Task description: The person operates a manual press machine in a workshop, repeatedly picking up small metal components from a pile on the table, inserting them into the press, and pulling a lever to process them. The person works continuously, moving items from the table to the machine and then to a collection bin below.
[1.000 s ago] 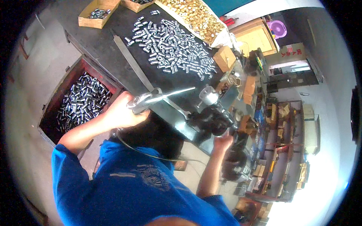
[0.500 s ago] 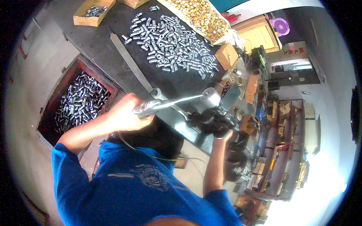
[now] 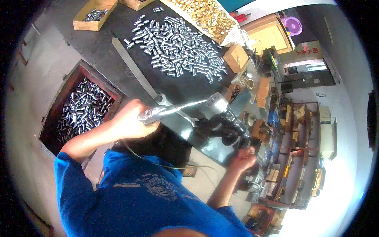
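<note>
My left hand is closed around the grip of a long metal lever handle that runs right to the round head of a dark bench press. My right hand is at the lower right side of the press, fingers curled by its base; what it holds is hidden. A heap of small silver metal sleeves lies on the dark worktable above the press.
A red-rimmed bin of silver sleeves sits low at the left. A pile of brass parts and cardboard boxes lie at the table's far side. A flat metal bar crosses the table. Cluttered shelves stand right.
My left hand has swung the lever handle upward and rightward over the second; the handle now slopes toward the press head. My right hand stays by the press base.
</note>
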{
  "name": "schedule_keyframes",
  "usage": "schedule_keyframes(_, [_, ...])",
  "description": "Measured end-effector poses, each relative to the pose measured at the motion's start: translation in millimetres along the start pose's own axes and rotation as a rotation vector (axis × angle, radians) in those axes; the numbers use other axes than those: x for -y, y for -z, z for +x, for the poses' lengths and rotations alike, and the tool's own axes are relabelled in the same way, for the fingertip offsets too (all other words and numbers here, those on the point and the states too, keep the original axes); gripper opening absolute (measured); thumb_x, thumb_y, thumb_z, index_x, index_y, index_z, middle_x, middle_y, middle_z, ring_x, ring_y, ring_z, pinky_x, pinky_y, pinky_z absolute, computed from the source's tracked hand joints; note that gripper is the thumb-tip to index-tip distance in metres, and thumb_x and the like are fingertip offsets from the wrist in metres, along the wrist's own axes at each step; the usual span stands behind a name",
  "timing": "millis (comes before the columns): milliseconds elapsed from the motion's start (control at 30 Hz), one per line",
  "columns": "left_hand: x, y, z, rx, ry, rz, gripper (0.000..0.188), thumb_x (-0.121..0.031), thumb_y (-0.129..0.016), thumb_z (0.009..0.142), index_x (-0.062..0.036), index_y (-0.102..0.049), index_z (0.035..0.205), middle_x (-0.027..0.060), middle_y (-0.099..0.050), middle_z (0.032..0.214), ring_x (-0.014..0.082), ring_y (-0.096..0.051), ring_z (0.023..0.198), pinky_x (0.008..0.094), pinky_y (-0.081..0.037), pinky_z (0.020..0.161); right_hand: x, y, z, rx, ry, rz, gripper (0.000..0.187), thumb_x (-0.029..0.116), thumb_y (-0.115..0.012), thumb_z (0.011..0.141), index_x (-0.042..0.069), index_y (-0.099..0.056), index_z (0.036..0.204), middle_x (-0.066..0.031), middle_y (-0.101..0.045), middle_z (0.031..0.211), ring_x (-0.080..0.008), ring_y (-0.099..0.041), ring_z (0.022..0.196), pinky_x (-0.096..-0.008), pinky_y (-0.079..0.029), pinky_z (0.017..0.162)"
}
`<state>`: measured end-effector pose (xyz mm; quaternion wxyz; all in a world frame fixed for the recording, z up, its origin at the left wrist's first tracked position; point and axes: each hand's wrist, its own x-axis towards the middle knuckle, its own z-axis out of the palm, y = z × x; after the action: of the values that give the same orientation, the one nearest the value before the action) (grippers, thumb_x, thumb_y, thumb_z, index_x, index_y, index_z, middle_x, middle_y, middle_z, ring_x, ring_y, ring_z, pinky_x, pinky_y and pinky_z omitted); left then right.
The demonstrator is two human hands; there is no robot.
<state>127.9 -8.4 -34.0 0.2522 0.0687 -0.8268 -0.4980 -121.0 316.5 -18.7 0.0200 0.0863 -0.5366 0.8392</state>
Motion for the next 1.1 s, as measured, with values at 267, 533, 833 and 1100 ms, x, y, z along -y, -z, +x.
schedule_keyframes(267, [-1,2,-5,0.028,0.029,0.016,0.017,-0.014,-0.061,0.069,-0.0017,-0.052,0.06,0.0108,-0.047,0.046,0.025,-0.047,0.041,0.0343,-0.039,0.044,-56,-50,41,-0.127,-0.276,0.025,0.021,0.02,-0.044,0.079,0.003,-0.054,0.087,0.0018,-0.046,0.063,-0.0102,-0.046,0.055,-0.0238,-0.038,0.05])
schedule_keyframes(533, [-8,0,-3,0.001,0.042,0.003,0.015,-0.013,-0.062,0.068,-0.001,-0.053,0.066,0.011,-0.05,0.052,0.0242,-0.05,0.046,0.0337,-0.041,0.048,8,-19,38,0.202,0.015,0.301,0.012,0.016,-0.048,0.08,0.005,-0.051,0.08,0.003,-0.035,0.057,-0.0085,-0.033,0.05,-0.0228,-0.03,0.043])
schedule_keyframes(833, [-21,2,-17,-0.137,0.14,0.003,0.018,-0.014,-0.066,0.07,-0.0006,-0.054,0.072,0.0068,-0.053,0.059,0.016,-0.052,0.052,0.0299,-0.042,0.051,-21,21,-51,0.049,0.291,-0.621,0.038,-0.008,-0.036,0.059,-0.007,-0.057,0.091,-0.0126,-0.059,0.092,-0.0205,-0.056,0.086,-0.031,-0.041,0.083])
schedule_keyframes(1100, [-39,-21,-38,-0.249,0.14,-0.145,0.015,-0.008,-0.061,0.079,-0.0024,-0.051,0.09,0.0033,-0.056,0.078,0.0125,-0.057,0.071,0.0255,-0.047,0.062,-40,-111,-149,1.091,-0.241,-0.165,0.083,0.04,-0.07,0.064,-0.004,-0.036,0.126,-0.0132,-0.044,0.124,-0.0233,-0.046,0.112,-0.0345,-0.033,0.096])
